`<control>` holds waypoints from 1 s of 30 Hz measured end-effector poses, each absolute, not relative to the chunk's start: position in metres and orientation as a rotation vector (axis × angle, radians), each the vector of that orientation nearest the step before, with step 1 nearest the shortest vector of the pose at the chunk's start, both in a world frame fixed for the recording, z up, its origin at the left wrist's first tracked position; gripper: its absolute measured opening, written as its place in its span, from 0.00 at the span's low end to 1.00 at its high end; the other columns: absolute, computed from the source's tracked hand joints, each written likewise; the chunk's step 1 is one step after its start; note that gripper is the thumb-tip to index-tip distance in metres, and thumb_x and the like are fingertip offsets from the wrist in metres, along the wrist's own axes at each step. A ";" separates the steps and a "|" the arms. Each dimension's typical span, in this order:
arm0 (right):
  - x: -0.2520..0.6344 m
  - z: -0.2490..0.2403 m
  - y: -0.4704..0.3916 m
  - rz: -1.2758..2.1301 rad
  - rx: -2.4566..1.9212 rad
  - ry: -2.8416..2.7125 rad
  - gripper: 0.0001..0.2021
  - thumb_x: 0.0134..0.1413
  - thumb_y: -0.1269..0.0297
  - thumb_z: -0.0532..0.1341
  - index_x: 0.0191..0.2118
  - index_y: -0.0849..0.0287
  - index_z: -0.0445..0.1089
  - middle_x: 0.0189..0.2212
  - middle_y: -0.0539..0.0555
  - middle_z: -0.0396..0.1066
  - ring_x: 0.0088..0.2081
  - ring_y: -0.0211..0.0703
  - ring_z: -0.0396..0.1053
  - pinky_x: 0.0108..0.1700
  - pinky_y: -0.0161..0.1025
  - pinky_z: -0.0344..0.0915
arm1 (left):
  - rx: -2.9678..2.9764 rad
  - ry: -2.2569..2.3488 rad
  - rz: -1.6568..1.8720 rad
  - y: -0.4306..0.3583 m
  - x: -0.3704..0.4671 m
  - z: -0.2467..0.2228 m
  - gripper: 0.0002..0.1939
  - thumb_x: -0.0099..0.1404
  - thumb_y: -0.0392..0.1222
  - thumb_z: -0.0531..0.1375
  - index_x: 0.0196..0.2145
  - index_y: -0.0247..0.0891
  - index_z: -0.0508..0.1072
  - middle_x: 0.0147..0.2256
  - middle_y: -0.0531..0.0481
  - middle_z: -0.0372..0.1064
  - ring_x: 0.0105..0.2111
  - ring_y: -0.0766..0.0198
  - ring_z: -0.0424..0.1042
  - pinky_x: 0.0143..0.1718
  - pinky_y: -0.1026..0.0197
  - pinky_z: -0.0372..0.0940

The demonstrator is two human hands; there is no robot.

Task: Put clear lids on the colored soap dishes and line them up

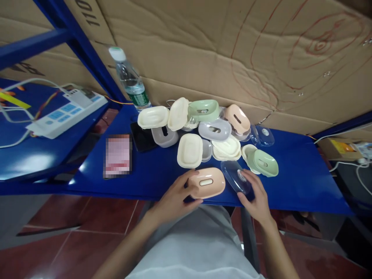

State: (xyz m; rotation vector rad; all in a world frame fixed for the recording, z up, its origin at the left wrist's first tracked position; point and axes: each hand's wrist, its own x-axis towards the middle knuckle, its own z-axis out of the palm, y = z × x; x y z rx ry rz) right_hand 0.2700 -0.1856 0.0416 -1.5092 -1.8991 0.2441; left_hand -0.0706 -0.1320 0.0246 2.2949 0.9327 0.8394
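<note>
My left hand [183, 193] grips the left end of a peach oval soap dish [213, 182] with a slot in its middle, close to the front edge of the blue table. In my right hand [256, 193] is a clear plastic lid [234, 176], held tilted by its right side, just right of the peach dish. Beyond the hands lies a loose heap of similar parts: a cream tray [190, 150], a grey-lilac oval dish [215, 130], a green dish [205, 109] and another peach dish [237, 119]. A second green dish [266, 162] rests on a cream piece at the right.
A water bottle [135, 87] stands at the back left against the cardboard wall [186, 46]. Left of the heap are a dark phone-like slab [142, 137] and a blurred-out card [117, 155]. A white power strip [66, 114] with cables sits on the left shelf.
</note>
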 end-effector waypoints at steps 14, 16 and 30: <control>0.259 0.033 -0.194 0.487 -1.402 -1.998 0.29 0.67 0.54 0.68 0.71 0.46 0.67 0.69 0.61 0.69 0.68 0.61 0.70 0.67 0.60 0.72 | 2.024 0.852 0.689 -0.129 -0.072 0.019 0.49 0.64 0.52 0.76 0.74 0.54 0.56 0.75 0.38 0.55 0.74 0.41 0.61 0.72 0.35 0.65; 0.259 0.034 -0.195 0.482 -1.375 -2.054 0.31 0.68 0.55 0.68 0.72 0.45 0.66 0.71 0.60 0.68 0.70 0.62 0.68 0.69 0.61 0.70 | 2.010 0.855 0.675 -0.129 -0.072 0.018 0.50 0.64 0.53 0.76 0.75 0.56 0.55 0.75 0.39 0.55 0.74 0.41 0.61 0.72 0.34 0.65; 0.226 0.038 -0.199 0.529 -1.143 -2.154 0.26 0.70 0.70 0.60 0.70 0.48 0.70 0.78 0.53 0.56 0.80 0.63 0.48 0.75 0.70 0.60 | 2.076 0.828 0.635 -0.129 -0.073 0.024 0.47 0.68 0.53 0.73 0.76 0.58 0.54 0.75 0.39 0.56 0.74 0.45 0.62 0.68 0.39 0.70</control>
